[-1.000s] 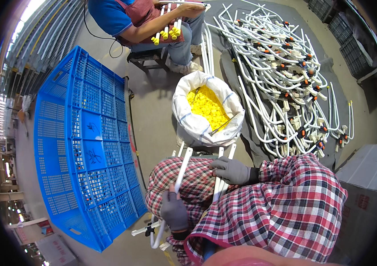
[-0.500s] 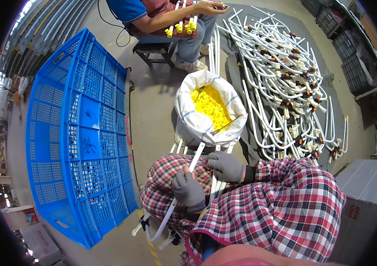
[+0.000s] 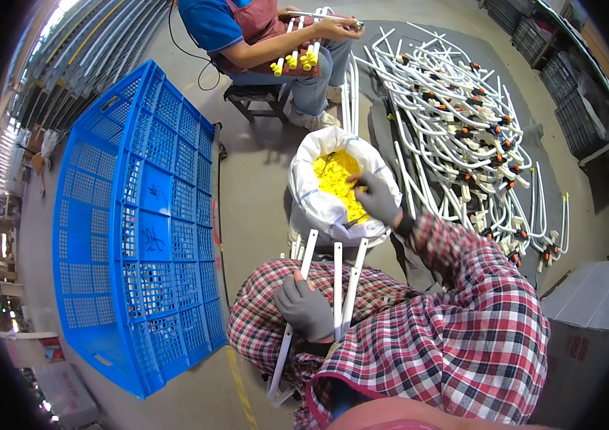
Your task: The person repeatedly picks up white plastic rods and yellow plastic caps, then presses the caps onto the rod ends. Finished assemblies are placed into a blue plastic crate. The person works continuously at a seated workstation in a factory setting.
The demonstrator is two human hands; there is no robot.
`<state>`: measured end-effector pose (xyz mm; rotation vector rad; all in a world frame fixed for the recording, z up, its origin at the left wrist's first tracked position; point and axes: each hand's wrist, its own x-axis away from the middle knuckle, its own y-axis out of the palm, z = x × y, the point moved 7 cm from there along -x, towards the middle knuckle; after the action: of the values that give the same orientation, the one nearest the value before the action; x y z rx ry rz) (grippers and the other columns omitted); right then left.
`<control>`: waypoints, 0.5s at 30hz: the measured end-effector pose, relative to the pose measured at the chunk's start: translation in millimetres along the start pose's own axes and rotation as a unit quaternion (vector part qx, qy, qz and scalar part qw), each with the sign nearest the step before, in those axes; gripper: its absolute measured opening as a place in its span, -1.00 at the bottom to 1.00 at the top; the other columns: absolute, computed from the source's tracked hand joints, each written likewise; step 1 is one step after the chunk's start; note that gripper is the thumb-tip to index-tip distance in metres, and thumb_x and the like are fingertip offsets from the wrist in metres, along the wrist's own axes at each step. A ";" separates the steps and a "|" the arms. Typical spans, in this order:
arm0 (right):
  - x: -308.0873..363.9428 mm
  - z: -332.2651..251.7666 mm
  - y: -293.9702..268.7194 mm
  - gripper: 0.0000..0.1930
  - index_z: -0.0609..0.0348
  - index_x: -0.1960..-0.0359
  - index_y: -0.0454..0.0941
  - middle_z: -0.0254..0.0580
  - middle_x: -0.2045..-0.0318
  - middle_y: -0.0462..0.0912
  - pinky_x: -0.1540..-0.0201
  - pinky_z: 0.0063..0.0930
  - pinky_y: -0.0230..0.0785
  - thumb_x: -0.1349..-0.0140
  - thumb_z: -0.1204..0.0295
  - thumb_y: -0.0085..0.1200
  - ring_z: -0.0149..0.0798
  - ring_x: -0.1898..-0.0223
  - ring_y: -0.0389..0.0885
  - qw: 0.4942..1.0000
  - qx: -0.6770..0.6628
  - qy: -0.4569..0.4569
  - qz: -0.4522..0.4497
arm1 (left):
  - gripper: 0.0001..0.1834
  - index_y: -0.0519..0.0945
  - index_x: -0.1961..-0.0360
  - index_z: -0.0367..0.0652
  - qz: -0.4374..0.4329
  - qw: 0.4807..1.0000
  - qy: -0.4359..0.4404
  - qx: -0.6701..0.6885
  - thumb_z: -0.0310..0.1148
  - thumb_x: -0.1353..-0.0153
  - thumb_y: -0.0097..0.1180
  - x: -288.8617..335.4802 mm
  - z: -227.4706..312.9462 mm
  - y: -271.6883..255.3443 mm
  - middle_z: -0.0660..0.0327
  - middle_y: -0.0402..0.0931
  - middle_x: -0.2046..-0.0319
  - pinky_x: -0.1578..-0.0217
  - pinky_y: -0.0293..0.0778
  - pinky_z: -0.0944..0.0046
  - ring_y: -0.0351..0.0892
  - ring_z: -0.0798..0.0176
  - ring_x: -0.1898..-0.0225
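Observation:
My left hand [image 3: 303, 308], in a grey glove, is wrapped round a white tube [image 3: 309, 251] that slants up from my lap, its end pierced with small holes. Two more white tubes [image 3: 338, 276] lie beside it across my checked clothing. Over a white woven sack [image 3: 303, 197] my right hand [image 3: 377, 197], gloved in grey as well, reaches with fingers extended and slightly apart. Small yellow plastic parts [image 3: 333, 175] fill the sack, right at these fingertips. Nothing shows plainly between the fingers.
A big blue plastic crate [image 3: 154, 229] stands on my left. Ahead, a co-worker [image 3: 261, 50] sits holding white tubes with yellow ends. Bent white tubes with black and orange fittings [image 3: 462, 136] are heaped on a dark mat at right. A carton [image 3: 591, 294] stands near right.
My right hand has left the tubes on my lap and moved forward to the yellow parts in the sack. My left hand keeps its hold on the white tube.

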<state>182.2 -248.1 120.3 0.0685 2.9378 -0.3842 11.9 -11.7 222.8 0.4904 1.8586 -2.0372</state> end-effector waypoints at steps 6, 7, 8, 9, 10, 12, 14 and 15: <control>-46.0 189.7 43.7 -0.37 0.16 -0.25 0.52 0.24 -0.15 0.61 -0.24 -0.06 0.45 -0.21 0.05 0.19 0.18 -0.17 0.61 0.913 0.318 0.221 -0.126 | -0.66 0.62 0.05 -0.30 0.006 1.000 0.001 0.001 -0.53 -0.10 0.31 2.6 3.7 -9.5 0.06 0.52 0.17 0.00 0.51 -0.07 0.51 -0.03 0.17; -39.2 204.5 61.3 -0.35 0.14 -0.25 0.53 0.24 -0.12 0.63 -0.24 -0.05 0.45 -0.21 0.00 0.18 0.20 -0.17 0.60 0.904 0.326 0.221 -0.164 | -0.64 0.62 0.04 -0.29 -0.011 1.000 -0.010 0.001 -0.53 -0.10 0.33 2.7 3.6 -7.0 0.08 0.52 0.16 -0.03 0.52 -0.07 0.51 -0.01 0.15; -31.9 216.4 73.1 -0.33 0.13 -0.25 0.53 0.25 -0.10 0.64 -0.24 -0.04 0.45 -0.21 -0.05 0.18 0.22 -0.17 0.59 0.886 0.349 0.240 -0.187 | -0.63 0.61 0.03 -0.29 -0.040 0.999 -0.034 0.006 -0.53 -0.10 0.35 3.1 1.4 -3.9 0.10 0.51 0.15 -0.06 0.54 -0.06 0.51 0.01 0.14; -23.6 220.0 90.4 -0.33 0.07 -0.21 0.57 0.22 -0.10 0.64 -0.20 -0.04 0.49 -0.19 -0.12 0.17 0.25 -0.13 0.61 0.884 0.353 0.228 -0.204 | -0.64 0.61 0.03 -0.27 -0.034 0.999 -0.026 -0.015 -0.53 -0.12 0.35 2.7 3.0 -4.1 0.12 0.48 0.11 -0.07 0.54 -0.06 0.50 0.04 0.11; -12.6 222.1 105.2 -0.33 0.01 -0.23 0.55 0.12 -0.14 0.63 -0.25 0.07 0.41 -0.16 -0.10 0.21 0.18 -0.18 0.59 0.857 0.382 0.228 -0.261 | -0.63 0.60 0.01 -0.26 0.047 0.998 0.026 -0.045 -0.52 -0.13 0.37 3.3 12.5 -16.3 0.12 0.43 0.04 -0.09 0.54 -0.07 0.48 0.04 0.06; 2.1 209.4 131.6 -0.24 -0.11 -0.37 0.36 0.00 -0.25 0.52 -0.34 0.32 0.11 -0.12 -0.01 0.26 0.04 -0.32 0.46 0.816 0.448 0.108 -0.350 | -0.61 0.59 0.01 -0.26 0.038 0.999 0.019 -0.026 -0.49 -0.13 0.39 2.8 12.0 -14.3 0.14 0.39 0.00 -0.08 0.54 -0.06 0.46 0.05 0.03; 8.3 203.5 131.2 -0.23 -0.10 -0.41 0.30 0.07 -0.24 0.49 -0.29 0.25 0.26 -0.15 0.08 0.26 0.09 -0.31 0.47 0.778 0.508 0.100 -0.355 | -0.66 0.57 0.00 -0.25 0.040 0.998 0.030 -0.025 -0.46 -0.20 0.32 1.9 13.2 -12.7 0.13 0.38 0.02 -0.05 0.55 -0.06 0.46 0.05 0.06; 9.4 200.9 120.8 -0.30 -0.12 -0.40 0.34 0.12 -0.18 0.53 -0.21 0.10 0.43 -0.19 0.14 0.22 0.15 -0.23 0.54 0.811 0.466 0.134 -0.327 | -0.69 0.56 0.00 -0.25 0.048 0.998 0.032 -0.022 -0.45 -0.25 0.28 2.1 13.8 -13.8 0.13 0.37 0.03 -0.04 0.55 -0.06 0.46 0.06 0.07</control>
<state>215.3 -183.3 -102.8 -0.8322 2.5782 -2.0025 3.2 -24.4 235.1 0.6282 1.8746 -1.9364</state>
